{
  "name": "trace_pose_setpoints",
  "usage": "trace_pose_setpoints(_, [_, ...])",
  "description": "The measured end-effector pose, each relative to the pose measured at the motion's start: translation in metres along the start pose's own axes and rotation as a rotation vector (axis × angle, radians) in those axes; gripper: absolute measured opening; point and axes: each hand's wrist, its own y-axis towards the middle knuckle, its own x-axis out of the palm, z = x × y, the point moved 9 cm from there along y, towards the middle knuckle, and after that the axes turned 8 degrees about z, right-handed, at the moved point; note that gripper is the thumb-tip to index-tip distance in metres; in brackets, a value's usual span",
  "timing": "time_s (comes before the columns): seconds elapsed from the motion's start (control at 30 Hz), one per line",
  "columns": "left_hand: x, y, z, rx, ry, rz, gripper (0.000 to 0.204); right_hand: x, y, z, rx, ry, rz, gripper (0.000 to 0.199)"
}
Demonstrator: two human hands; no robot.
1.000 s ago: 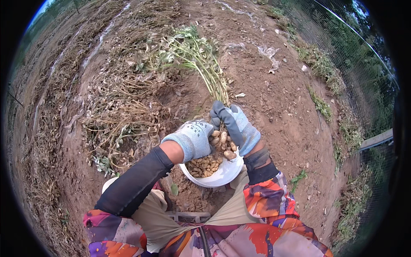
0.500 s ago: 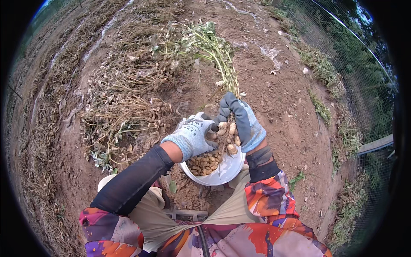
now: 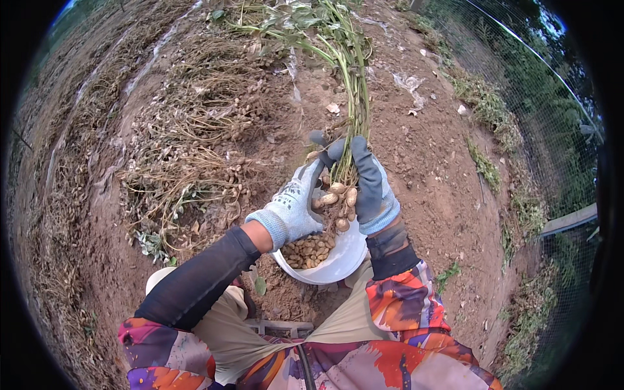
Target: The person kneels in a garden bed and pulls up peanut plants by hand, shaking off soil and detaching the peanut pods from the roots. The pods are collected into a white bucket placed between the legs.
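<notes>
**Me:** Mid-pull on this peanut plant point(image 3: 354, 84). My right hand point(image 3: 374, 185) has its fingers wrapped tight round the stems just above the roots, green tops pointing off to 12 o'clock. My left hand point(image 3: 296, 201) is up against the root clump, fingers curled in at the pods point(image 3: 339, 198), though I can't tell how many they're actually pinching.

**Buddy:** Where's the bucket?

**Me:** The white bowl point(image 3: 338, 263) sits right under both hands, at 6 o'clock from the clump, partly filled with pods. The heap of stripped plants point(image 3: 195, 169) lies off at 9 o'clock on the dirt.

**Buddy:** So what's next?

**Me:** I reckon it's a twist-and-tug with the left while the right holds the stems steady, keeping the clump over the bowl so the loose ones drop in, not on the soil.
</notes>
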Motion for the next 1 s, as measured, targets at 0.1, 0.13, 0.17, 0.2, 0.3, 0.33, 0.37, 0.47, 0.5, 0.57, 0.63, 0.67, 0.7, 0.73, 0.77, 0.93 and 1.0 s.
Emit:
trace_pose_setpoints(0.1, [0.001, -0.001, 0.008, 0.046, 0.092, -0.03, 0.095, -0.01, 0.001, 0.005, 0.008, 0.064, 0.03, 0.047])
trace_pose_setpoints(0.13, [0.001, -0.002, 0.012, 0.058, 0.127, -0.065, 0.092, -0.01, 0.0, 0.005, 0.001, 0.064, 0.049, 0.048])
trace_pose_setpoints(0.17, [0.0, -0.002, 0.016, 0.069, 0.161, -0.1, 0.09, -0.012, 0.0, 0.005, -0.006, 0.063, 0.068, 0.049])
trace_pose_setpoints(0.2, [0.001, -0.002, 0.017, 0.081, 0.195, -0.135, 0.087, -0.01, 0.0, 0.009, 0.035, 0.12, 0.027, 0.048])
trace_pose_setpoints(0.3, [-0.005, 0.002, 0.014, 0.056, 0.06, -0.182, 0.079, 0.001, -0.001, 0.012, 0.09, 0.176, -0.095, 0.046])
trace_pose_setpoints(0.33, [-0.005, 0.003, 0.019, 0.03, 0.033, -0.234, 0.076, 0.004, -0.002, 0.012, 0.065, 0.123, -0.122, 0.047])
trace_pose_setpoints(0.37, [-0.006, 0.003, 0.021, 0.073, 0.071, -0.195, 0.077, 0.007, -0.003, 0.011, 0.04, 0.07, -0.15, 0.048])
trace_pose_setpoints(0.47, [-0.004, -0.002, 0.024, 0.222, 0.188, -0.075, 0.077, 0.005, -0.005, 0.021, 0.129, 0.093, -0.097, 0.049])
trace_pose_setpoints(0.5, [-0.004, -0.003, 0.018, 0.182, 0.136, -0.077, 0.075, 0.006, -0.005, 0.023, 0.143, 0.11, -0.089, 0.049])
trace_pose_setpoints(0.57, [-0.003, -0.004, 0.013, 0.099, 0.03, -0.088, 0.073, 0.004, -0.004, 0.026, 0.156, 0.143, -0.065, 0.052])
trace_pose_setpoints(0.63, [0.0, -0.007, 0.006, -0.063, -0.051, -0.155, 0.069, 0.007, -0.003, 0.024, 0.162, 0.18, -0.065, 0.053])
trace_pose_setpoints(0.67, [0.001, -0.009, 0.005, -0.143, -0.091, -0.19, 0.068, 0.006, -0.002, 0.021, 0.123, 0.134, -0.065, 0.055])
trace_pose_setpoints(0.7, [0.003, -0.011, 0.003, -0.224, -0.131, -0.225, 0.067, 0.005, 0.0, 0.018, 0.085, 0.088, -0.066, 0.056])
trace_pose_setpoints(0.73, [0.004, -0.012, 0.002, -0.278, -0.129, -0.283, 0.067, 0.006, 0.002, 0.015, 0.047, 0.043, -0.071, 0.057])
trace_pose_setpoints(0.77, [0.001, -0.009, 0.009, -0.169, -0.181, -0.239, 0.067, 0.007, 0.002, 0.016, 0.049, 0.06, -0.065, 0.057])
trace_pose_setpoints(0.93, [-0.001, -0.007, 0.008, -0.028, -0.109, -0.201, 0.062, 0.019, 0.0, 0.017, 0.084, 0.069, -0.106, 0.056])
trace_pose_setpoints(1.0, [-0.005, -0.004, 0.011, -0.178, 0.091, -0.273, 0.045, 0.012, 0.003, 0.024, 0.097, 0.066, -0.131, 0.062])
